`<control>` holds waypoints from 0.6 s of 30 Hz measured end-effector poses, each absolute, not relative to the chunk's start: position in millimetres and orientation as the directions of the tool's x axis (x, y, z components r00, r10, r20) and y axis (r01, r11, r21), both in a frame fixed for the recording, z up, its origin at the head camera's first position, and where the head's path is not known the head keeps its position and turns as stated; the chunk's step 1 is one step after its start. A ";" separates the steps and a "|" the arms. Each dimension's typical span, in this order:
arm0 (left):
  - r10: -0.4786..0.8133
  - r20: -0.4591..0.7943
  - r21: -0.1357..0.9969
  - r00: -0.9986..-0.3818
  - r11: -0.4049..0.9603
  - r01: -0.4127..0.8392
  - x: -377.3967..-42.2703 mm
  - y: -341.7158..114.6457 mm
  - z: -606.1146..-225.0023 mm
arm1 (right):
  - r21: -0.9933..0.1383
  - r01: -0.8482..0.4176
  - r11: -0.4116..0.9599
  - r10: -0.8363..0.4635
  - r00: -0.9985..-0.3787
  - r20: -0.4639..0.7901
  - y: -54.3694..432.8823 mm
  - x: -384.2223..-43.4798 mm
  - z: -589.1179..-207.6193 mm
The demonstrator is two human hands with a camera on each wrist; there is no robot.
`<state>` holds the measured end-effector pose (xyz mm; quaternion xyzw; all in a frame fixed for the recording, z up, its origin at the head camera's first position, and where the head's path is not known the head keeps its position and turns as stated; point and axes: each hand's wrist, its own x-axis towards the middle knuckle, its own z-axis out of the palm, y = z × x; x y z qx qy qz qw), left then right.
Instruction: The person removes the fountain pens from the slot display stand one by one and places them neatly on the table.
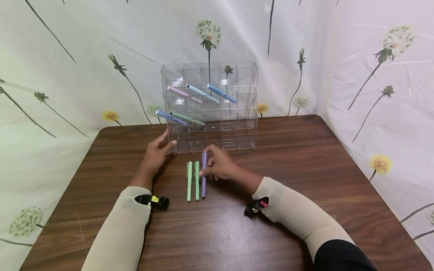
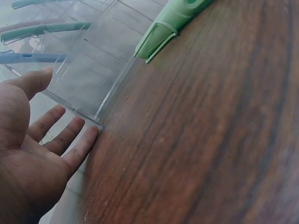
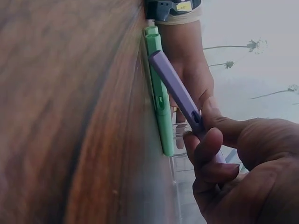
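Observation:
A purple pen (image 1: 204,184) is pinched between the thumb and fingers of my right hand (image 1: 222,163); in the right wrist view the purple pen (image 3: 175,84) slants up off the wood. Just left of it, two light green pens (image 1: 189,184) lie side by side on the table. My left hand (image 1: 156,154) rests at the lower left corner of a clear tiered rack (image 1: 213,137), its fingers spread along the side. In the left wrist view those fingertips touch the rack's bottom edge, with the thumb (image 2: 39,81) held apart from them.
Several pens lie slanted in the rack's compartments: a pink pen (image 1: 183,94), a light blue pen (image 1: 203,94) and a blue pen (image 1: 222,93) higher up, a periwinkle pen (image 1: 169,117) and a dark green pen (image 1: 190,119) lower. Behind the brown table (image 1: 305,158) hangs a flowered cloth (image 1: 135,45).

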<state>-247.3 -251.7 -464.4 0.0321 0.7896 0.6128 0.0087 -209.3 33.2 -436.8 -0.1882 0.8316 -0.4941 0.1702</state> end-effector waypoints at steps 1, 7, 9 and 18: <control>0.061 0.026 0.969 -0.998 0.245 0.040 -247.5 -251.7 -464.4 | -0.887 -0.145 0.439 -0.485 -0.869 -0.097 33.2 -209.6 -437.6; 0.056 0.022 0.970 -0.998 0.239 0.035 -247.4 -251.0 -464.4 | -0.888 -0.149 0.435 -0.497 -0.862 -0.099 33.7 -212.3 -443.5; 0.054 0.027 0.970 -0.998 0.239 0.039 -247.6 -251.0 -464.5 | -0.888 -0.155 0.434 -0.505 -0.858 -0.097 34.0 -213.5 -445.8; 0.057 0.037 0.971 -0.998 0.234 0.050 -247.7 -251.5 -465.4 | -0.874 -0.167 0.456 -0.553 -0.822 -0.132 34.4 -216.2 -455.9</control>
